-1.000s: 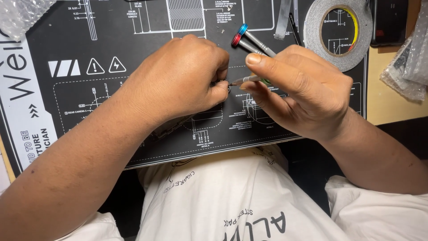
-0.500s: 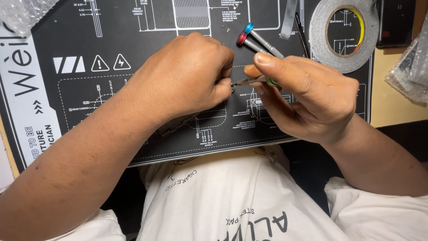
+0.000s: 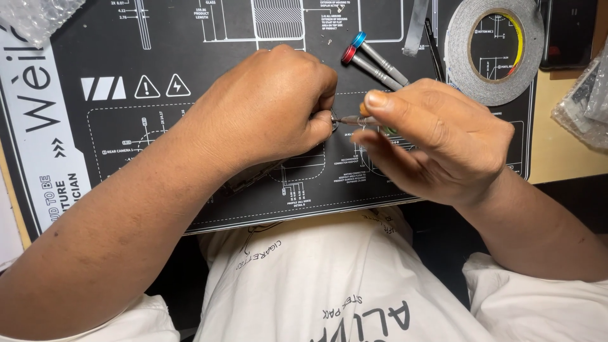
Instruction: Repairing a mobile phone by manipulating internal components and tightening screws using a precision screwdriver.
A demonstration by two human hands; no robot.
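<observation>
Screwdriver (image 3: 354,120) (thin-tipped) pinched in right hand (image 3: 437,142), meeting clenched left hand (image 3: 269,107).

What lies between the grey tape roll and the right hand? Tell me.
Head view: two metal screwdrivers, red- and blue-capped, between the grey tape roll and the right hand.

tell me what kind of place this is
Probably an electronics repair bench. A black repair mat printed with diagrams covers the desk, a tape roll and spare screwdrivers lie on it, and the right hand works a fine screwdriver.
</observation>
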